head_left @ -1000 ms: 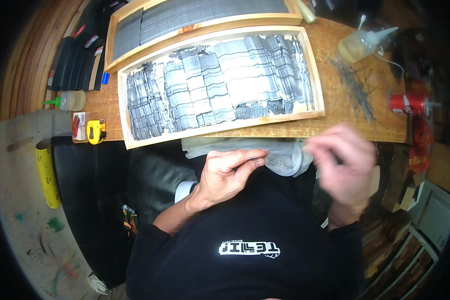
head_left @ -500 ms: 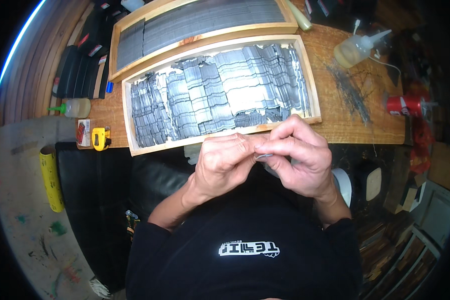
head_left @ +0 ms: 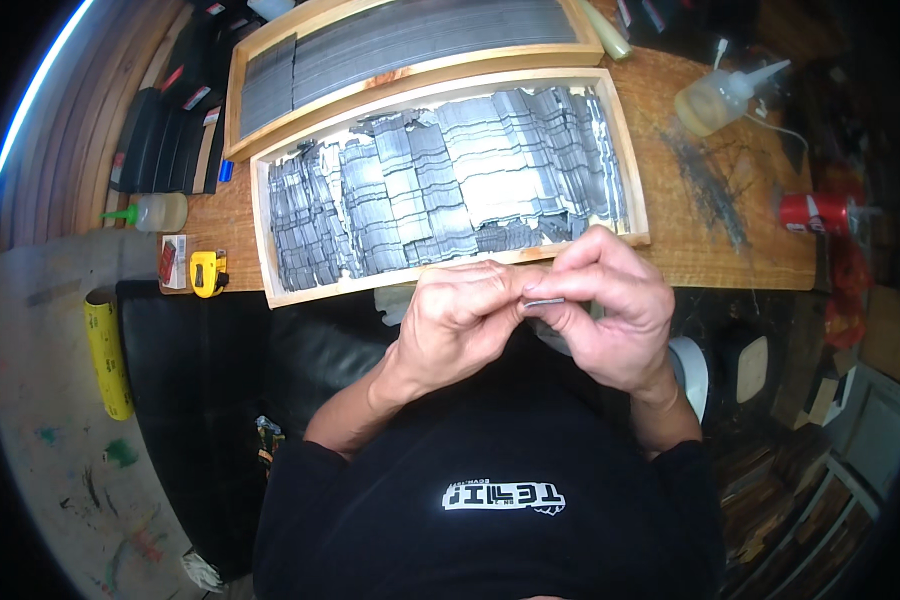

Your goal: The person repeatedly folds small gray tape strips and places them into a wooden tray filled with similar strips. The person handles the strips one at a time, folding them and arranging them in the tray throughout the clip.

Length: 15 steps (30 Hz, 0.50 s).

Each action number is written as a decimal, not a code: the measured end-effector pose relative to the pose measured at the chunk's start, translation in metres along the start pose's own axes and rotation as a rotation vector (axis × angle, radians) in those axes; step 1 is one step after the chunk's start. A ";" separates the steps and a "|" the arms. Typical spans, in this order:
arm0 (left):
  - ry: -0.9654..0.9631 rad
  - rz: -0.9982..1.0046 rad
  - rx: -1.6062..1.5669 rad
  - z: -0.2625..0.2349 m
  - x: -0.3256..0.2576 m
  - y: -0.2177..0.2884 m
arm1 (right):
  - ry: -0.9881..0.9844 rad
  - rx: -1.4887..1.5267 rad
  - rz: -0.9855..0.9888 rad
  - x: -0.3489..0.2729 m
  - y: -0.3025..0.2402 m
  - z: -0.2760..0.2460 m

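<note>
Close together in front of my chest, both hands are at a small, thin grey strip (head_left: 544, 301). My right hand (head_left: 620, 318) is closed in a pinch on it, thumb below and fingers above. My left hand (head_left: 460, 318) is closed too, its fingertips meeting the strip's left end; most of its fingers are hidden behind its back. Just beyond my hands lies a shallow wooden tray (head_left: 262, 235), filled with rows of thin grey pieces (head_left: 425, 180) whose edges are uneven. Behind it, a second wooden tray (head_left: 234, 112) holds straight, even grey strips (head_left: 430, 55).
A squeeze bottle (head_left: 708, 108) and a red can (head_left: 813, 213) stand at the bench's right, near a dark scribble-like patch (head_left: 710, 190). At the left are a green-tipped bottle (head_left: 160, 212), a yellow tape measure (head_left: 208, 273) and black boxes (head_left: 165, 145). A yellow roll (head_left: 108, 355) is lower left.
The strip now shows more of its length, lying level between my fingertips. My right hand has turned slightly. The whole view has shifted a little.
</note>
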<state>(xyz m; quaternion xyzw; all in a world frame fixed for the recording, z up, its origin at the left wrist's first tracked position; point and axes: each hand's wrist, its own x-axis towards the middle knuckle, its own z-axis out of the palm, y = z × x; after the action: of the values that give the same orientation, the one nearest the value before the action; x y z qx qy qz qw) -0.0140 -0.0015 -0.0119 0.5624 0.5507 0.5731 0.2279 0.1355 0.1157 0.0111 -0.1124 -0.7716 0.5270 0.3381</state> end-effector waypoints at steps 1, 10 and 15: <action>-0.074 -0.062 0.018 -0.005 -0.005 0.007 | 0.001 -0.082 -0.003 -0.005 -0.005 0.002; -0.316 -1.209 -0.742 0.024 -0.064 -0.028 | -0.023 0.560 0.964 -0.095 0.043 0.017; -0.226 -1.164 -0.753 0.019 -0.060 -0.053 | 0.093 0.755 0.967 -0.097 0.079 0.036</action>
<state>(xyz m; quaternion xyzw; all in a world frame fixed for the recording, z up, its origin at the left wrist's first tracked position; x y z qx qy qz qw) 0.0001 -0.0321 -0.0871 0.1153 0.4993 0.4477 0.7327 0.1699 0.0709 -0.1061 -0.3451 -0.3775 0.8522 0.1106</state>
